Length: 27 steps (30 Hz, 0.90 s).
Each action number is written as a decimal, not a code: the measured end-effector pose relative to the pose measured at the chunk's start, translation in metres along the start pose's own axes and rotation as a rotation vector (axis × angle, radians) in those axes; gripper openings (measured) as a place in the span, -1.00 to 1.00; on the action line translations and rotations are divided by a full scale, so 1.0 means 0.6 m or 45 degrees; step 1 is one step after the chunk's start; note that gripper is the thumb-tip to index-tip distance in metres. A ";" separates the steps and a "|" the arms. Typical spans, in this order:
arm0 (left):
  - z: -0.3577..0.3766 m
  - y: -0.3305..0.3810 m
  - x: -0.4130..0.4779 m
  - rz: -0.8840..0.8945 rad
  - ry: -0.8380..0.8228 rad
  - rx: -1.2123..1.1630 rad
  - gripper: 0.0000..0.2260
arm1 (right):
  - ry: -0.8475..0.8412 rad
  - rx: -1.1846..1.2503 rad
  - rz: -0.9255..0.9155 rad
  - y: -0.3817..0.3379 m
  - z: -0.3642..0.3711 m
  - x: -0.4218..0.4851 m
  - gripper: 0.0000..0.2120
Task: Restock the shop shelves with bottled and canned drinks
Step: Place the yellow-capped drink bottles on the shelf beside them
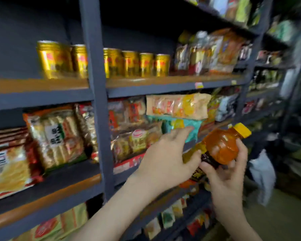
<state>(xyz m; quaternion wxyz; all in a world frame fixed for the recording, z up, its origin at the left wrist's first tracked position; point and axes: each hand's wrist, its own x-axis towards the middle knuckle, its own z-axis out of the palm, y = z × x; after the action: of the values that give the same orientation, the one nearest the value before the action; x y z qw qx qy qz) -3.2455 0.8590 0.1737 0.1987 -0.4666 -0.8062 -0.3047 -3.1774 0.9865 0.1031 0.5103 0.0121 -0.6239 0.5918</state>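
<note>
**Bottle [221, 146] of orange drink held to the right of the upright post [97, 119]**

The bottle is held tilted in front of the shelving, well right of the post, with its yellow cap [241, 130] pointing up and away from the post. It is gripped round the body by the right hand [228, 173], whose fingers are curled about it. The left hand [169, 157] is placed between post and bottle. Its fingers are stretched out and relaxed, and its thumb is laid against the bottle's dark-labelled lower end.

A row of gold cans [130, 63] is set on the higher shelf, on both sides of the post. The shelf behind the hands is packed with snack packets [57, 136] on both sides of the post. A teal packet [186, 126] is seen just past the left fingertips. A blurred pale bag [262, 173] is seen far right of the post.
</note>
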 end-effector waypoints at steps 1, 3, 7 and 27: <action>0.010 0.007 0.038 0.027 0.010 0.075 -0.39 | 0.065 -0.027 -0.059 0.007 -0.011 0.031 -0.26; 0.028 0.014 0.110 0.073 0.110 0.198 -0.42 | 0.181 -0.060 -0.173 0.022 -0.030 0.094 -0.23; 0.071 -0.006 0.249 0.207 0.481 0.430 -0.59 | 0.313 -0.034 -0.369 0.057 -0.063 0.227 -0.19; 0.126 -0.079 0.620 -0.186 0.438 0.585 -0.25 | 0.225 -0.124 -0.751 0.164 -0.082 0.757 -0.25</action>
<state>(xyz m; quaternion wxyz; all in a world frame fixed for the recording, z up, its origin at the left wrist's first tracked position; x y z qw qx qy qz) -3.4705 1.1269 0.3283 0.4105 -0.2917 -0.8399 -0.2023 -3.4251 1.3206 0.3164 0.7123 0.1167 -0.5742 0.3863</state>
